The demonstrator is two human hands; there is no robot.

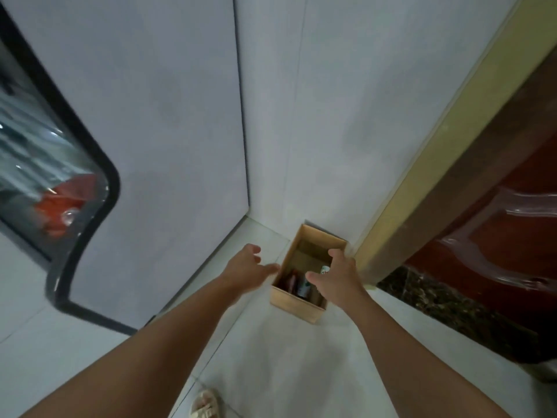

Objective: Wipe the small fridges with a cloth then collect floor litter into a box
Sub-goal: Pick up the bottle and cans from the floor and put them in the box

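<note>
An open cardboard box [297, 306] stands on the pale tiled floor in the corner, against the wall. Inside it lie a dark reddish wrapper [290, 282] and a can or bottle with a green label [303, 289]. My left hand [248, 268] reaches toward the box's left side, fingers spread, holding nothing. Over the box's right half hovers my right hand [339, 277], also spread and empty. A small fridge [144, 146] with a grey side panel stands at the left; its glass door [45, 164] shows orange packaging inside. No cloth is in view.
A yellow door frame [422, 164] and a dark red-brown door [497, 212] rise at the right, with a dark stone threshold [437, 300] below. My sandalled foot [206, 404] shows at the bottom edge. The white wall meets the fridge at the corner.
</note>
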